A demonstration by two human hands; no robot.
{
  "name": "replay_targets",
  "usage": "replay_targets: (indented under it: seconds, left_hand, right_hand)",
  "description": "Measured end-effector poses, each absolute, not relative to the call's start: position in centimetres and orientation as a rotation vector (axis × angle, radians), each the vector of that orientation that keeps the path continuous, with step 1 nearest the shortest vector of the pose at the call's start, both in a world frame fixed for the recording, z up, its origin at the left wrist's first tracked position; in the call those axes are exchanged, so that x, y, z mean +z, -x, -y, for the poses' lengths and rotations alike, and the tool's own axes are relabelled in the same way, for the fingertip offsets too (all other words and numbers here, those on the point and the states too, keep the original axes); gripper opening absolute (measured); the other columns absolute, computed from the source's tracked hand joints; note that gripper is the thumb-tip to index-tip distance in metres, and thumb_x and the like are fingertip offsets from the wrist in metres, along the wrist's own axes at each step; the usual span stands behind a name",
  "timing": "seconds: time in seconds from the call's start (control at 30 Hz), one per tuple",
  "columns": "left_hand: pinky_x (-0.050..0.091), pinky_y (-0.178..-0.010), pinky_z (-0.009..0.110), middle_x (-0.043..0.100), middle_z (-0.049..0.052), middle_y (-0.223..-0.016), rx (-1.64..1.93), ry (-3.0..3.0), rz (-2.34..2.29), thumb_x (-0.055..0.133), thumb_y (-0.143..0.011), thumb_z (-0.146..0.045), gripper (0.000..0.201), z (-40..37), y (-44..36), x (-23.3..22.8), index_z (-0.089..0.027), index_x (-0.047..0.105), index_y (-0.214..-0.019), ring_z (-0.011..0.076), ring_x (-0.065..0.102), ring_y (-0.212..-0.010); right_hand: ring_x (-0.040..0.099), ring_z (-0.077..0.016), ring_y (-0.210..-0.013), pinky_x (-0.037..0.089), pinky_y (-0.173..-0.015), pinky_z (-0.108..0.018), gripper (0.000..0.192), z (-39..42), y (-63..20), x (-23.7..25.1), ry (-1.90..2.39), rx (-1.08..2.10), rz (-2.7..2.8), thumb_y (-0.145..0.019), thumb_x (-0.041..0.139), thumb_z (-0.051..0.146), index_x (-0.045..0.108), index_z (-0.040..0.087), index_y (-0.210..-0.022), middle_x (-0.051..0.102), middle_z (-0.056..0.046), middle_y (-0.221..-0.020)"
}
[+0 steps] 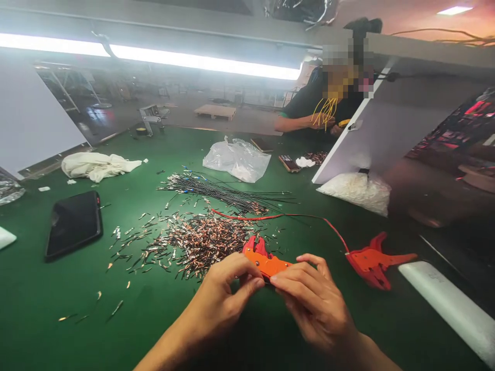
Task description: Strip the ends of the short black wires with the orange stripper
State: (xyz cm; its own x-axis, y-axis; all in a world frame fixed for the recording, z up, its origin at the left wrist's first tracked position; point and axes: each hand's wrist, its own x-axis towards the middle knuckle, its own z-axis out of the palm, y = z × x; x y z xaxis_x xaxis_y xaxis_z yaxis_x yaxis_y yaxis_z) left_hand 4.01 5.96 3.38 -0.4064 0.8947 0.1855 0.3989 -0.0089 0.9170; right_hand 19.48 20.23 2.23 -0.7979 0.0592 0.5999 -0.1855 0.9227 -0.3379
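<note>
An orange and red wire stripper (pixel 273 265) is between my two hands above the green table, its red jaws pointing up and left. My left hand (pixel 226 296) is closed, thumb and forefinger pinched at the tool's near edge beside the jaws; whether a small piece is also in that pinch is hidden. The fingers of my right hand (pixel 319 299) close on the other end of the tool. Just behind lies a heap of short cut wire ends (pixel 209 242), dark with coppery tips. A bundle of long black wires (pixel 220 191) rests beyond it.
A second wire stripper (pixel 373 260), with a red cord (pixel 305 215), lies right near a white roll (pixel 444 288). Left are a black phone (pixel 73 224) and white cloth (pixel 98 166). Plastic bags (pixel 237 159) stand farther back. Across the table, a person holds yellow wires (pixel 326 112).
</note>
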Motion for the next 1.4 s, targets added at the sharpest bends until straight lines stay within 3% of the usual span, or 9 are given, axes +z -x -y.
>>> replay_targets:
  seconds: [0.17,0.37,0.67,0.83,0.93,1.0,1.2,1.4]
  left_hand:
    - [0.045,-0.063,0.022,0.065,0.002,-0.076,1.385,-1.691,-1.878,0.053,-0.09,-0.011,0.013,-6.2,-4.9,2.1,-0.018,0.061,-0.082,0.0139,0.059,-0.069]
    - [0.048,-0.061,0.023,0.069,0.002,-0.077,1.424,-2.043,-1.967,0.047,-0.094,-0.005,0.015,-6.6,-6.4,0.8,-0.017,0.057,-0.095,0.0144,0.062,-0.063]
    - [0.036,-0.048,0.022,0.053,-0.004,-0.061,1.374,-2.047,-2.084,0.039,-0.092,-0.002,0.023,-6.7,-6.9,0.4,-0.021,0.043,-0.079,0.0117,0.047,-0.051]
    - [0.029,-0.047,0.023,0.045,-0.005,-0.058,1.469,-2.104,-2.153,0.036,-0.088,0.0,0.025,-7.3,-7.0,-0.7,-0.023,0.037,-0.076,0.0117,0.041,-0.05]
    - [0.028,-0.047,0.023,0.043,-0.005,-0.056,1.435,-2.174,-2.162,0.035,-0.086,0.001,0.027,-7.1,-6.8,-1.0,-0.023,0.034,-0.074,0.0118,0.041,-0.049]
    - [0.029,-0.047,0.023,0.045,-0.004,-0.056,1.359,-2.186,-2.201,0.035,-0.087,0.001,0.027,-6.7,-6.5,-0.9,-0.023,0.035,-0.073,0.0121,0.042,-0.049]
    - [0.042,-0.056,0.023,0.062,-0.001,-0.066,1.277,-2.122,-2.242,0.043,-0.095,-0.005,0.021,-6.1,-6.2,0.2,-0.019,0.055,-0.084,0.013,0.057,-0.058]
    - [0.034,-0.045,0.024,0.061,-0.005,-0.056,1.383,-2.233,-2.32,0.053,-0.092,-0.006,0.014,-6.2,-6.1,0.7,-0.019,0.059,-0.094,0.0113,0.047,-0.043]
  right_hand:
    - [0.06,-0.0157,-0.068,0.038,-0.078,-0.037,0.022,-19.8,-19.1,1.6,-0.068,0.55,2.356,-0.09,0.049,-0.003,0.058,0.014,-0.1,0.069,-0.003,-0.078]
    - [0.061,-0.016,-0.07,0.038,-0.079,-0.038,0.022,-19.7,-19.1,1.5,-0.071,0.477,2.364,-0.089,0.05,-0.004,0.06,0.014,-0.099,0.069,-0.004,-0.078]
    - [0.059,-0.0131,-0.057,0.037,-0.084,-0.041,0.016,-19.9,-18.5,1.7,-0.024,0.275,2.323,-0.087,0.055,0.002,0.062,0.016,-0.09,0.07,0.0,-0.069]
    - [0.053,-0.0114,-0.049,0.041,-0.079,-0.036,0.017,-20.0,-18.0,1.7,0.032,0.218,2.293,-0.084,0.052,0.003,0.057,0.02,-0.084,0.064,0.005,-0.06]
    - [0.054,-0.0135,-0.052,0.043,-0.067,-0.03,0.018,-21.0,-18.4,2.0,0.206,0.196,2.215,-0.085,0.048,0.005,0.056,0.021,-0.081,0.06,0.004,-0.058]
    - [0.058,-0.015,-0.058,0.042,-0.063,-0.029,0.017,-21.9,-18.7,2.1,0.323,0.195,2.18,-0.087,0.05,0.005,0.057,0.02,-0.084,0.064,0.001,-0.064]
    - [0.067,-0.0137,-0.063,0.038,-0.089,-0.039,0.017,-23.0,-18.8,1.0,0.268,0.311,2.307,-0.093,0.056,0.007,0.062,0.021,-0.097,0.074,0.003,-0.076]
    - [0.07,-0.0142,-0.065,0.039,-0.089,-0.039,0.014,-24.0,-18.6,0.2,0.307,0.337,2.313,-0.096,0.055,0.011,0.063,0.022,-0.095,0.077,0.001,-0.081]
